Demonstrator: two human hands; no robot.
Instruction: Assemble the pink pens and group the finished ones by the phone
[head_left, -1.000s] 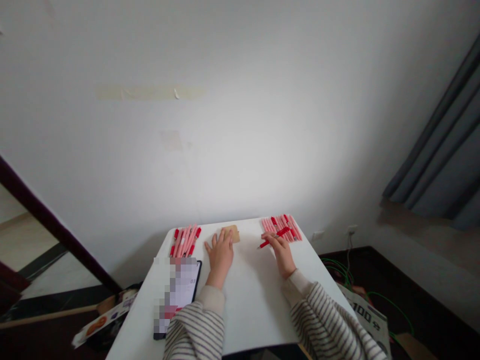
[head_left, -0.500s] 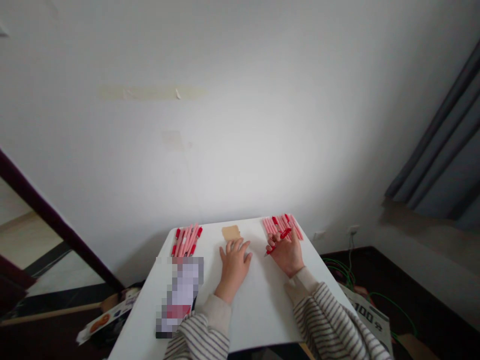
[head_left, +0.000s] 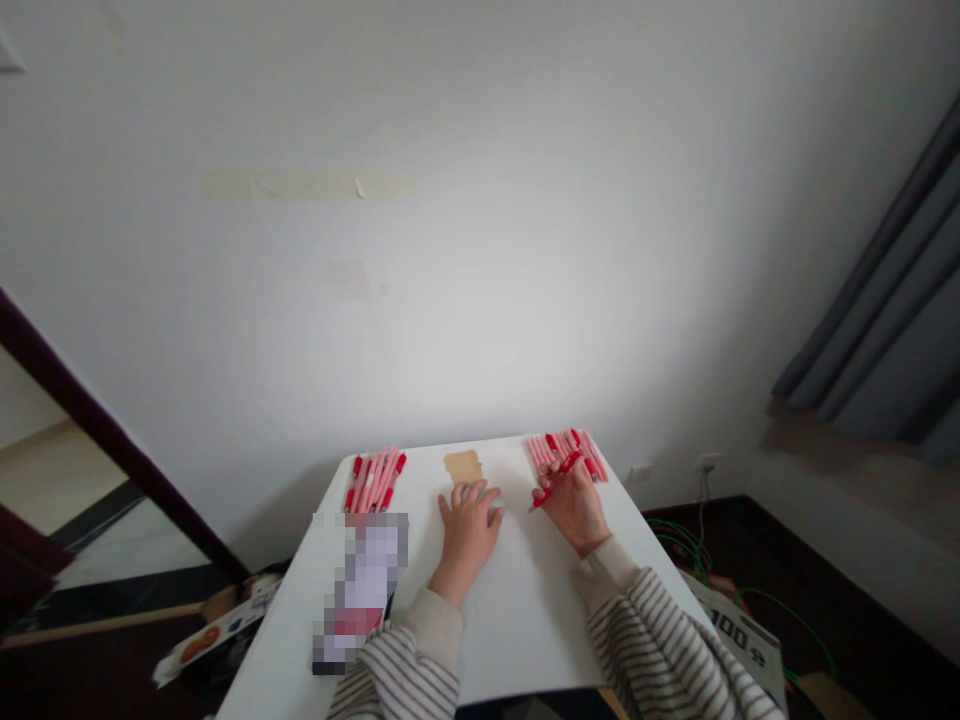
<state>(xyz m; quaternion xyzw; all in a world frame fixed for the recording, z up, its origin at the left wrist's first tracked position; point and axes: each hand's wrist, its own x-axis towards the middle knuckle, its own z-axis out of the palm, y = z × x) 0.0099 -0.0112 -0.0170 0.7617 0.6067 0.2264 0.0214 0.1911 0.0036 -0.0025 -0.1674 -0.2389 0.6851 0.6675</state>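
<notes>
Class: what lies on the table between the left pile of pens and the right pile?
In the head view, a small brown card lies between the left pile and right pile; the right hand holds a red pen.

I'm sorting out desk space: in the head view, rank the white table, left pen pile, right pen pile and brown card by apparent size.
1. white table
2. left pen pile and right pen pile: about alike, the right partly behind the right hand
3. brown card

The white printed sheet (head_left: 739, 640) beside the table (head_left: 517, 620) shows "100".
</notes>
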